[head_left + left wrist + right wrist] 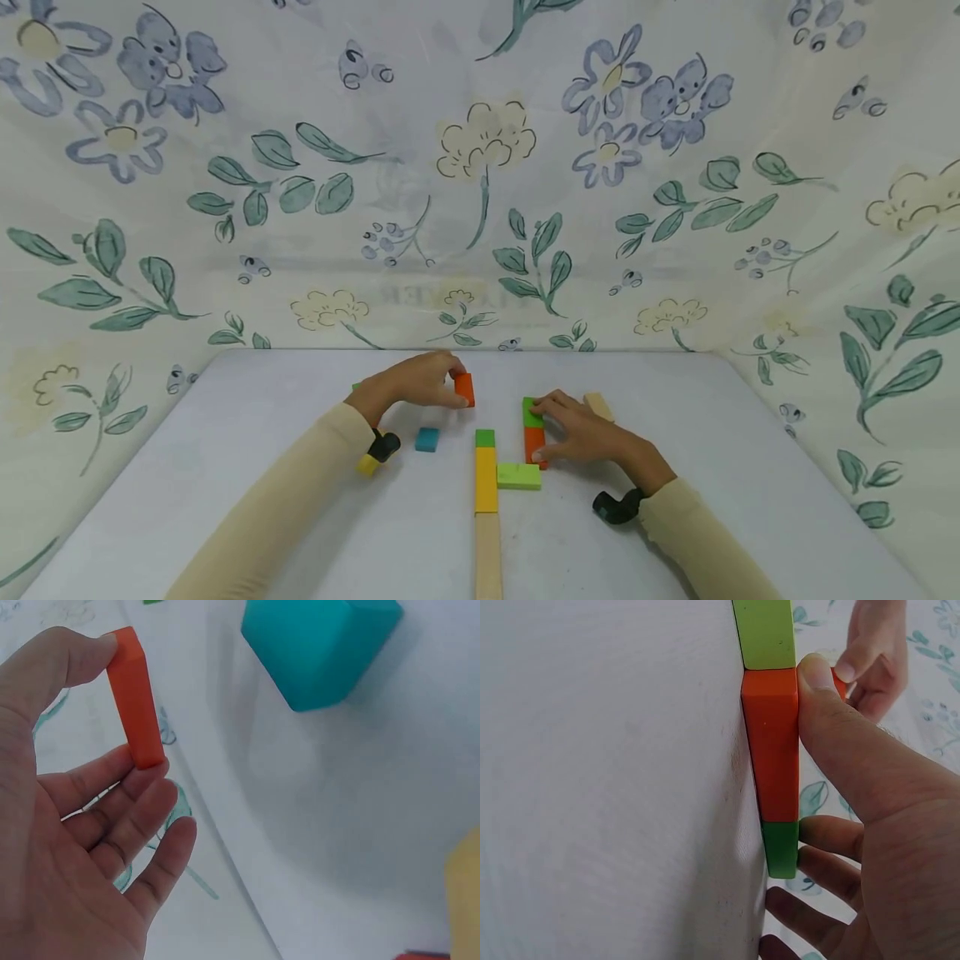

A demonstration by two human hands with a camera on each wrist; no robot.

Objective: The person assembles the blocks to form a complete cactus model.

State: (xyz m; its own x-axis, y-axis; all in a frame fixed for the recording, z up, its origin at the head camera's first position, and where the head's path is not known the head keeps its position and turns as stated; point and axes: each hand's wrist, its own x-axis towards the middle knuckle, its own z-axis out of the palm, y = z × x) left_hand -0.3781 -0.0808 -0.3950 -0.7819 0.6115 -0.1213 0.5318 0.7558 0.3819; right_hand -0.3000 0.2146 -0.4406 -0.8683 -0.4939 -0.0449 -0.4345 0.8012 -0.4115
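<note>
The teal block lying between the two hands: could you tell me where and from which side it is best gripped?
Take the teal block by its two opposite side faces, coming straight down from above. It lies flat and alone on the table, its sides free, so a thumb-and-finger pinch should fit. The left hand is nearest, but already pinches an orange block.

A pale grey-white table (225,467) with a smooth, matte top fills the lower part of the head view. Behind its far edge and along both side edges hangs a cream cloth backdrop (480,167) printed with blue flowers, pale yellow blossoms and green leaves. The light is soft and even.
</note>
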